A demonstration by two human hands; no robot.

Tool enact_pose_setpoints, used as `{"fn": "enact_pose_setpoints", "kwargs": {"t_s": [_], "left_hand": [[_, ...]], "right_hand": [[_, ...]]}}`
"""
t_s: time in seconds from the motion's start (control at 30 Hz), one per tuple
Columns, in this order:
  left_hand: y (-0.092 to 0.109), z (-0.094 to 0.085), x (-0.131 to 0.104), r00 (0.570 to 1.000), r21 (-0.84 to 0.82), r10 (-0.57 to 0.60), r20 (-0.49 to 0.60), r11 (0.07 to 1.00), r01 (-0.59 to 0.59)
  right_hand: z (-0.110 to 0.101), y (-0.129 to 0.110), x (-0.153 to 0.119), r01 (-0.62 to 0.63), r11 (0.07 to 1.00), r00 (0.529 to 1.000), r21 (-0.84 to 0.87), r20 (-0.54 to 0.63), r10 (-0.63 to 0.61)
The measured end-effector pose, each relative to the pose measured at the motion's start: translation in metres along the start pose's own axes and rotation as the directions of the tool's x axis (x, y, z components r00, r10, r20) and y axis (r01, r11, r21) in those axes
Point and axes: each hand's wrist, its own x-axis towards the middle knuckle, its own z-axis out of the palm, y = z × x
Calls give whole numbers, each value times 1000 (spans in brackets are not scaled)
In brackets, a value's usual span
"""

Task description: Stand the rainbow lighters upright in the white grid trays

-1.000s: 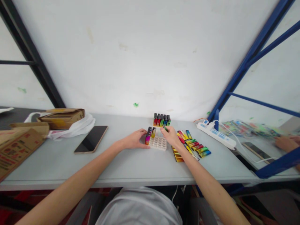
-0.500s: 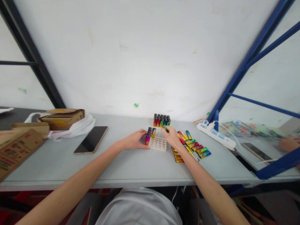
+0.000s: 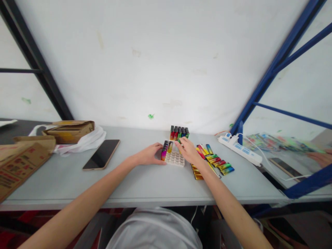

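Note:
In front of me lies a white tray (image 3: 174, 159) with rows of small holes. Purple and pink lighters (image 3: 164, 154) stand upright along its left side, with a yellow lighter (image 3: 170, 146) in the back row. My left hand (image 3: 150, 154) is curved around the tray's left edge, thumb at the near corner and fingers at the back, steadying it. My right hand (image 3: 188, 150) pinches a green lighter (image 3: 178, 141) above the tray's back row; fingers partly hide it. Several colourful lighters (image 3: 217, 162) lie flat to the right, some under my right forearm.
A block of upright lighters (image 3: 178, 132) stands behind the tray near the wall. A phone (image 3: 101, 154), cardboard boxes (image 3: 26, 160) and a white plastic bag (image 3: 90, 140) are on the left. At right are a power strip (image 3: 240, 150), a blue frame and another person's hand (image 3: 323, 158).
My right hand has moved slightly left with the green lighter, over the back row beside the yellow one. My left hand has stayed at the tray.

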Motion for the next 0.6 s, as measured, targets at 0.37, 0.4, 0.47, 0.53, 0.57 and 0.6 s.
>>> {"fn": "enact_pose_setpoints", "kwargs": {"t_s": [0.37,0.4,0.47,0.53,0.57,0.6], "left_hand": [[0,0,0,1000,13,-10,20,1000,10],[0,0,0,1000,12,-9,20,1000,9],[2,0,-1,1000,7,-2,15,1000,2],[3,-1,-1,1000,0,4,10,1000,-4],[4,-1,-1,1000,-2,4,9,1000,-4],[4,-2,-1,1000,-2,1,9,1000,-1]], "right_hand": [[4,-5,1,-43,999,990,-28,132,46],[6,-4,1,-34,998,989,-47,142,40],[9,-3,2,-9,996,986,-94,167,24],[12,-4,1,18,986,985,-165,170,11],[14,-5,1,28,978,987,-205,164,6],[15,-7,0,35,970,987,-242,158,3]]}}
